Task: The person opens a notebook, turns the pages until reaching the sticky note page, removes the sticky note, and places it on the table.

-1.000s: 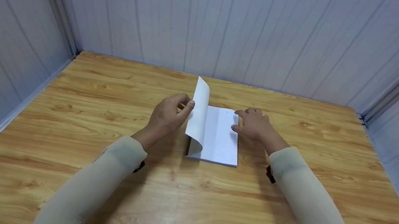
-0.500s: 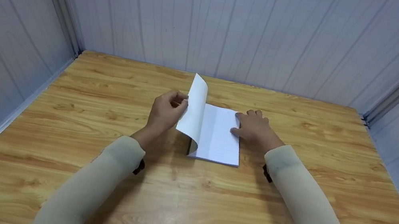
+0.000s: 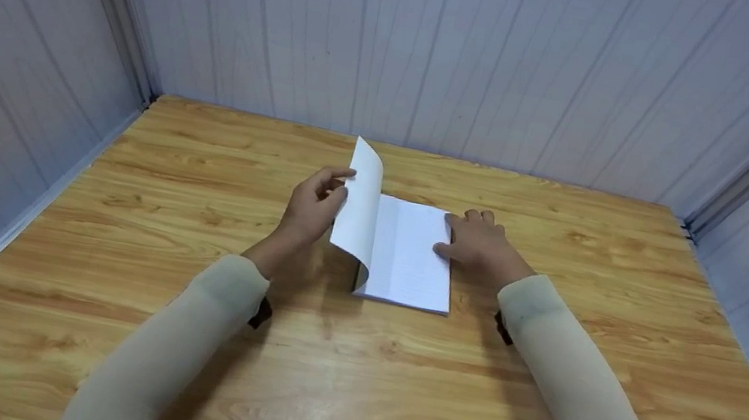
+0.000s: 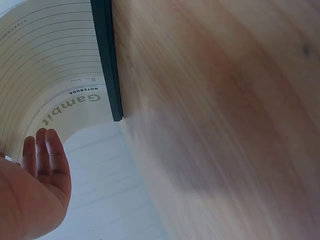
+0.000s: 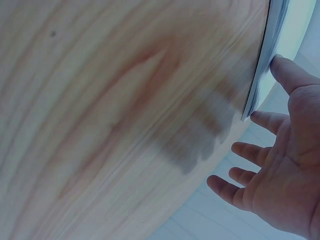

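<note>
An open notebook lies on the table, its right-hand page white and faintly ruled. One page, or a few together, stands raised and curved near the left side. My left hand holds this page by its outer edge between thumb and index finger. In the left wrist view the ruled underside of the page carries the words "Gambit" and "NOTEBOOK", and three fingers extend beside it. My right hand rests at the notebook's right edge, thumb and index fingertip touching it, the other fingers spread, as the right wrist view shows.
The wood-grain table reaches a pale panelled wall at the back. Similar panels stand at both sides. A dark cover edge runs along the notebook in the left wrist view.
My left hand has drawn the raised page leftward, baring more of the page beneath. The right hand has settled at the notebook's right edge and hardly moved.
</note>
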`<state>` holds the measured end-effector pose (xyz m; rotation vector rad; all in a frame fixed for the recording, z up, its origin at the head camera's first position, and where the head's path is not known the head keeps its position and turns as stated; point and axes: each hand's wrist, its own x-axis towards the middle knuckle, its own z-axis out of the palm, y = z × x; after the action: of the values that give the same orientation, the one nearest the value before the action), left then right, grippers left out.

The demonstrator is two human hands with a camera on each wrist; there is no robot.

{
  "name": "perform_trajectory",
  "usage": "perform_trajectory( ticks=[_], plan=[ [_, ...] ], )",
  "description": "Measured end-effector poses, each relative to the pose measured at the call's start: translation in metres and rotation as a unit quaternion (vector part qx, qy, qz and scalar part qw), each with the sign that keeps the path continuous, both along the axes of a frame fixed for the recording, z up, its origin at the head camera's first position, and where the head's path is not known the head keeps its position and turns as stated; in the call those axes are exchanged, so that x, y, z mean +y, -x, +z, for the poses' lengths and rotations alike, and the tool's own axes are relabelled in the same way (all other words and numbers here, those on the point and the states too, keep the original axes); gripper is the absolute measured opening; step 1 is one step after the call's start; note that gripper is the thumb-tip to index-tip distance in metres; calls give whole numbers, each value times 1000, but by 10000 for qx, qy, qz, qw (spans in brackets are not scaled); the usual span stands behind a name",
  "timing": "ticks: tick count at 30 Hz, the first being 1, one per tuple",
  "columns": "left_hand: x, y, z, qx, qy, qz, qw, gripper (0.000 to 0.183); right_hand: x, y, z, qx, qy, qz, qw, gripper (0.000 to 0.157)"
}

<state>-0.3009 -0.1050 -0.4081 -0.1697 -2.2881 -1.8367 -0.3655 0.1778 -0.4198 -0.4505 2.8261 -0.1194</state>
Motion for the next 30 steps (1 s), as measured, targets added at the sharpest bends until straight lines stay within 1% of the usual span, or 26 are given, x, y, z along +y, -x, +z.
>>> perform_trajectory(
  ticks=[6,12,16,23,30],
  plan=[
    [0,-2,1,-176,-192,-45,9996,32,0,-1,2,-124,169,69,9998,73],
    [0,-2,-3,-313,-224,-146,9992,31,-1,-1,1,-178,191,14,9997,73],
    [-2,-1,-6,-291,-202,-108,9993,31,-2,-1,2,-199,210,-19,9996,72],
    [-3,0,-11,-369,-141,-33,9992,31,-2,-3,3,-338,396,-117,9986,73],
    [-3,0,-12,-401,-221,21,9989,31,-2,-3,1,-251,424,-93,9987,72]
  ],
)
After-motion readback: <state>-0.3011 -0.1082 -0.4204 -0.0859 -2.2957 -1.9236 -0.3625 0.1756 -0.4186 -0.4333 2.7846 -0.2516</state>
